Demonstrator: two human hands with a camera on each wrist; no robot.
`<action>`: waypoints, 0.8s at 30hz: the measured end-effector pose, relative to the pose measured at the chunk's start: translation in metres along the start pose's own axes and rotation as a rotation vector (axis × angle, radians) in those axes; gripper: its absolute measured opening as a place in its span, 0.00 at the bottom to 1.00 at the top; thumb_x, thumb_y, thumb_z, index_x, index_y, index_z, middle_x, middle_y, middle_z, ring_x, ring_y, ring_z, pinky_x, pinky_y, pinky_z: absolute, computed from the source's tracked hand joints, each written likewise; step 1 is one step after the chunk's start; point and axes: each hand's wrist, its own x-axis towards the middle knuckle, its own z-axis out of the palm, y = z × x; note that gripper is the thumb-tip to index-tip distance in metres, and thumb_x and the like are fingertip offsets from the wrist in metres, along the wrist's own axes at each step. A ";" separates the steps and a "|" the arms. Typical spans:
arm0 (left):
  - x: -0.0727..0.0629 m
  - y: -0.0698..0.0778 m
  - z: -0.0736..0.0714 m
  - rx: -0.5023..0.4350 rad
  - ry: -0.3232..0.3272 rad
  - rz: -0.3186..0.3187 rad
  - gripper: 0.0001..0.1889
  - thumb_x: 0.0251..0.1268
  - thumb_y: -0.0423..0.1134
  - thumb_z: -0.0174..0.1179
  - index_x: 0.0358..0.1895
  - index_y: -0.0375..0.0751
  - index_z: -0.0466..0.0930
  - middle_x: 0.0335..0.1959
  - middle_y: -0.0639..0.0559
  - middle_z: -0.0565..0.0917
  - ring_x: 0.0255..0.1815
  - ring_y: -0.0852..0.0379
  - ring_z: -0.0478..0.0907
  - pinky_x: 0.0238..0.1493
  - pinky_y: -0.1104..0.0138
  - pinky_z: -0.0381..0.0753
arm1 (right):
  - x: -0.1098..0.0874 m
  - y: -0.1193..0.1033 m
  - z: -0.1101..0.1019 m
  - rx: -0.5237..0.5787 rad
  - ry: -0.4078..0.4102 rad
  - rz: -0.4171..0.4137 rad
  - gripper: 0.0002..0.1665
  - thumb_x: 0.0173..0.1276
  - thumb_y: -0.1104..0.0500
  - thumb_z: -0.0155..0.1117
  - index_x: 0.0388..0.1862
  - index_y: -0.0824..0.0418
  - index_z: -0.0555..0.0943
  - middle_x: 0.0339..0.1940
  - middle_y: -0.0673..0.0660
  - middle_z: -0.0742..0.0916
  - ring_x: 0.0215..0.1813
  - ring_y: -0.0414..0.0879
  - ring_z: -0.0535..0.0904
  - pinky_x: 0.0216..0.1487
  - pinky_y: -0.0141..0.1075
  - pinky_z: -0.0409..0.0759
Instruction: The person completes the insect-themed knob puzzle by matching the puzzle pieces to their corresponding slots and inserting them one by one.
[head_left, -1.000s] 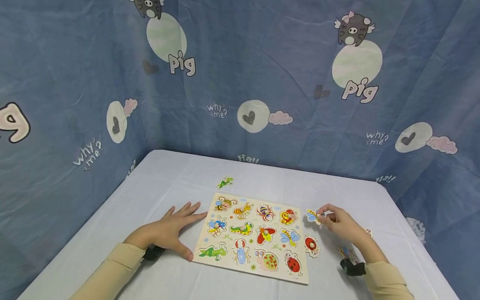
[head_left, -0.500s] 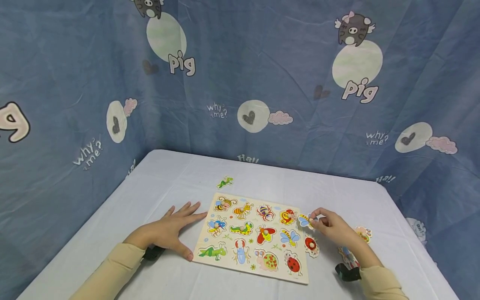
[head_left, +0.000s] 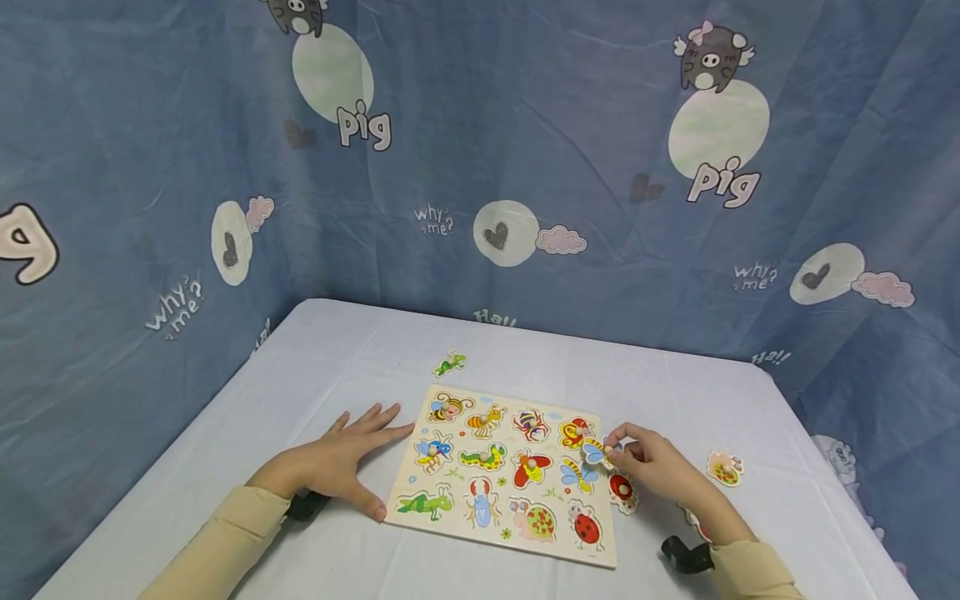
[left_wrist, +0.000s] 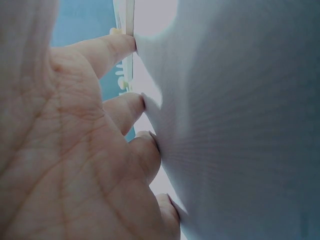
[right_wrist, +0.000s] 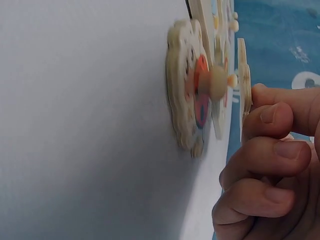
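My left hand (head_left: 337, 458) lies with fingers spread at the left edge of a wooden insect peg puzzle board (head_left: 457, 523); its thumb rests at the near left corner. In the left wrist view the fingertips (left_wrist: 131, 46) touch the white cloth and the board's edge. Over the board's right side, my right hand (head_left: 660, 471) pinches a blue-winged dragonfly puzzle piece (head_left: 595, 452) by its knob, above the printed dragonfly recess (head_left: 578, 476). Seen edge-on in the right wrist view, the dragonfly piece (right_wrist: 243, 70) is raised above the board.
A red ladybug piece (head_left: 622, 493) lies against the board's right edge, its knob up. Farther right is a snail piece (head_left: 725, 469); another piece (head_left: 693, 523) is mostly hidden under my right wrist. A green grasshopper piece (head_left: 450, 364) lies beyond the board.
My right hand has carried the dragonfly piece leftward and nearer to me, from beside the board to over its right side. The snail piece has come into view. My left hand stays put.
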 end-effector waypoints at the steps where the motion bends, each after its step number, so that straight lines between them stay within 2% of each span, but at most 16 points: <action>1: 0.000 0.000 0.000 0.001 0.000 0.000 0.68 0.36 0.66 0.87 0.86 0.52 0.61 0.91 0.39 0.48 0.91 0.28 0.36 0.81 0.23 0.30 | 0.000 0.000 0.001 -0.001 -0.003 -0.002 0.11 0.82 0.56 0.64 0.54 0.62 0.79 0.21 0.48 0.75 0.23 0.37 0.66 0.25 0.30 0.66; 11: -0.001 0.001 0.000 0.003 0.000 -0.005 0.68 0.36 0.66 0.87 0.86 0.52 0.61 0.91 0.39 0.48 0.91 0.28 0.37 0.81 0.23 0.31 | -0.001 -0.010 0.012 0.011 -0.050 -0.025 0.10 0.82 0.56 0.64 0.51 0.62 0.80 0.20 0.48 0.77 0.22 0.36 0.68 0.23 0.29 0.67; 24: 0.001 -0.003 0.001 0.012 -0.003 -0.007 0.68 0.36 0.67 0.86 0.86 0.55 0.61 0.91 0.41 0.47 0.91 0.29 0.36 0.81 0.24 0.31 | 0.000 -0.014 0.020 -0.045 -0.081 -0.046 0.08 0.80 0.56 0.65 0.48 0.60 0.80 0.20 0.46 0.74 0.20 0.35 0.66 0.21 0.28 0.65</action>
